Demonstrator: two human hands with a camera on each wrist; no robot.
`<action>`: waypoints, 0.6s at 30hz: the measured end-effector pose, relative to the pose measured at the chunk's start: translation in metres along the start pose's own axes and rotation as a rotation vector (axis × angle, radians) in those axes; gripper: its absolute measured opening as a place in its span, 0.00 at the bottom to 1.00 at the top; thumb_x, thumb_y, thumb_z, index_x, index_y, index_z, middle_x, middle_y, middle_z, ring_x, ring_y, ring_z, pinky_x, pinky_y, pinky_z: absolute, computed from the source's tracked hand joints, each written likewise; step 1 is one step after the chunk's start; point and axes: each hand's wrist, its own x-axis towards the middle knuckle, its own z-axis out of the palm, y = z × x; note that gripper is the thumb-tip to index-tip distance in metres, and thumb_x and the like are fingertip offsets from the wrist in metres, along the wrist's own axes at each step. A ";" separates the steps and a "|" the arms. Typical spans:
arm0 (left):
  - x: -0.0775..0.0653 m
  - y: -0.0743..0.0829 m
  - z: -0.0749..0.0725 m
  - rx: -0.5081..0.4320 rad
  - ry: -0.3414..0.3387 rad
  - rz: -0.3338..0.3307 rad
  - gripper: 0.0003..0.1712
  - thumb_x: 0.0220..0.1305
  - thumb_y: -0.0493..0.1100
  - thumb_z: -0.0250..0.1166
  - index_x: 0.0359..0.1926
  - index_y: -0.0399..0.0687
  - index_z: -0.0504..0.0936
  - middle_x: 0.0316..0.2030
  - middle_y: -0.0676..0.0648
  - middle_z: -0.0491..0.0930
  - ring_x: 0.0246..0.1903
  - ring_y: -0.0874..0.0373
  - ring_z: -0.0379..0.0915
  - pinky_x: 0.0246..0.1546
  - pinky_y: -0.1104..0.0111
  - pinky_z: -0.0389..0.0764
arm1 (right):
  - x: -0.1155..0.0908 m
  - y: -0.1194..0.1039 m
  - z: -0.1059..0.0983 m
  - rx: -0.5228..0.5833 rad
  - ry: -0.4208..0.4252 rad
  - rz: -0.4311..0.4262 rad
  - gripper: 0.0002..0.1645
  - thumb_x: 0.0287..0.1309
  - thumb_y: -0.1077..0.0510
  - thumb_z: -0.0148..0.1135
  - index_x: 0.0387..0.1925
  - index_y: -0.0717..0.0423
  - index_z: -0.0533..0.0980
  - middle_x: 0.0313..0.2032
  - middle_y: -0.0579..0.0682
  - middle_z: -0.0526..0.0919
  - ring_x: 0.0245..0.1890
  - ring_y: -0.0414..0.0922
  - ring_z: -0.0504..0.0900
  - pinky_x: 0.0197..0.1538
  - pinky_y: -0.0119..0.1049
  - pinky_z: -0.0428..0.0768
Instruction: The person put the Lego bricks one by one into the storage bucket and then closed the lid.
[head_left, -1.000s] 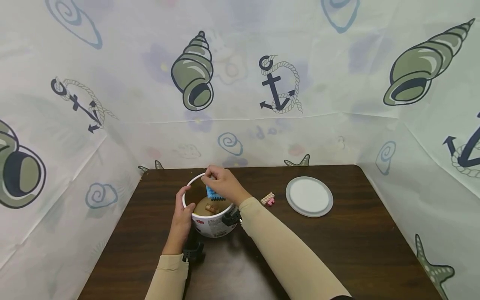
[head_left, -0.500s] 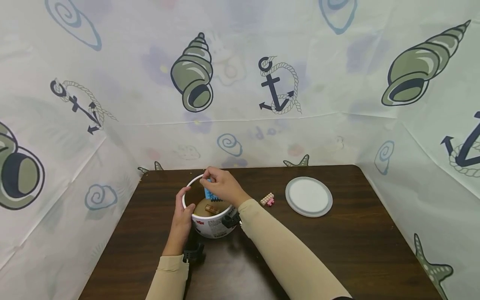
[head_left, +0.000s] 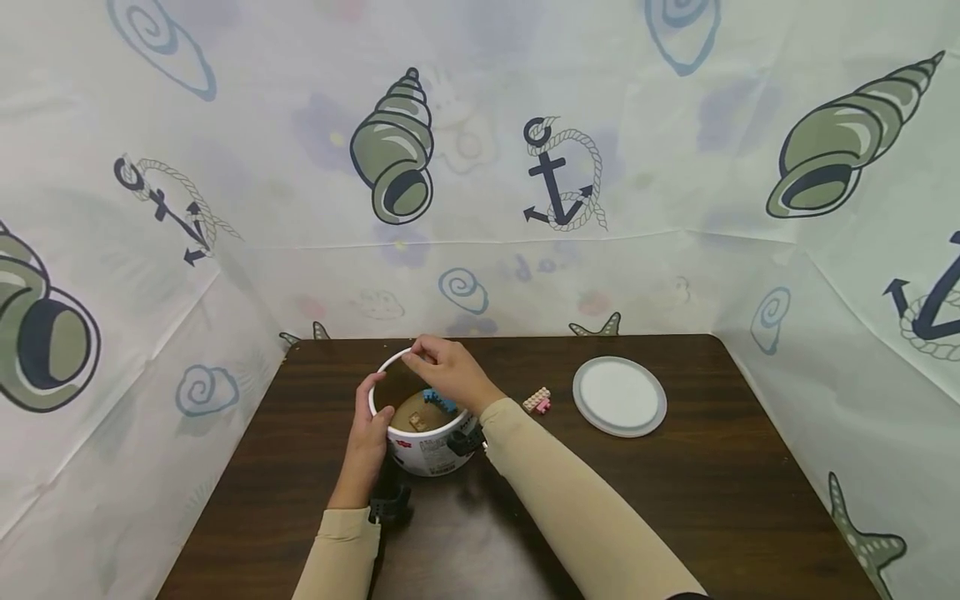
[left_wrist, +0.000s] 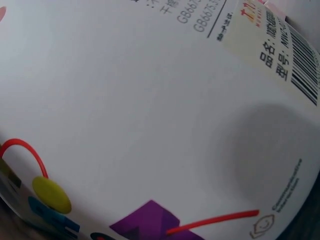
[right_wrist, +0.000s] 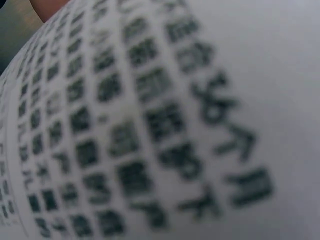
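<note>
A round white bucket (head_left: pixel 431 454) with printed sides stands at the table's back left, its top uncovered. My left hand (head_left: pixel 366 433) grips its left rim, thumb over the edge. Inside, a blue building-brick piece (head_left: pixel 439 401) lies low on the right, and a small tan brick piece (head_left: pixel 417 422) rests on the brown bottom. Over the bucket's back right hangs my right hand (head_left: pixel 450 371), fingers loosely bent, with nothing visible between them. Printed white wall (left_wrist: pixel 150 110) fills the left wrist view. Blurred lettering on the bucket (right_wrist: pixel 125 130) fills the right wrist view.
Right of the bucket lie a few cream and pink building bricks (head_left: pixel 537 401). A round white lid (head_left: pixel 619 396) lies flat farther right. The dark wooden table (head_left: pixel 675 483) ends at a patterned cloth (head_left: pixel 645 275) behind and at both sides.
The blue brick piece has left my right fingers and dropped lower into the bucket. The tan piece has shifted slightly. My left hand keeps its grip on the rim.
</note>
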 end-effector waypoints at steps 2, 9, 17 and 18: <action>0.000 0.001 0.001 0.010 0.005 -0.008 0.37 0.76 0.35 0.49 0.82 0.52 0.56 0.82 0.41 0.52 0.74 0.37 0.53 0.69 0.57 0.59 | -0.002 0.000 -0.001 -0.002 0.008 -0.007 0.12 0.80 0.44 0.60 0.40 0.43 0.80 0.22 0.41 0.65 0.23 0.40 0.65 0.33 0.34 0.67; 0.001 0.004 -0.003 -0.006 -0.010 -0.014 0.34 0.82 0.38 0.50 0.83 0.53 0.55 0.81 0.40 0.53 0.75 0.38 0.58 0.73 0.48 0.60 | -0.010 -0.004 -0.002 -0.042 0.100 -0.106 0.11 0.81 0.49 0.58 0.39 0.45 0.81 0.23 0.42 0.72 0.23 0.40 0.68 0.30 0.33 0.68; -0.002 0.003 -0.003 0.020 -0.015 0.008 0.34 0.82 0.43 0.53 0.83 0.55 0.55 0.79 0.40 0.58 0.71 0.41 0.62 0.65 0.67 0.68 | -0.013 -0.005 0.002 -0.419 -0.004 -0.259 0.10 0.81 0.47 0.57 0.47 0.42 0.84 0.36 0.37 0.83 0.37 0.38 0.76 0.50 0.37 0.75; -0.003 0.003 -0.003 0.025 -0.017 0.010 0.34 0.83 0.44 0.54 0.83 0.56 0.55 0.79 0.41 0.59 0.70 0.41 0.62 0.63 0.69 0.69 | -0.014 -0.005 0.003 -0.485 -0.007 -0.271 0.11 0.81 0.46 0.57 0.49 0.41 0.83 0.39 0.37 0.84 0.41 0.38 0.77 0.55 0.39 0.74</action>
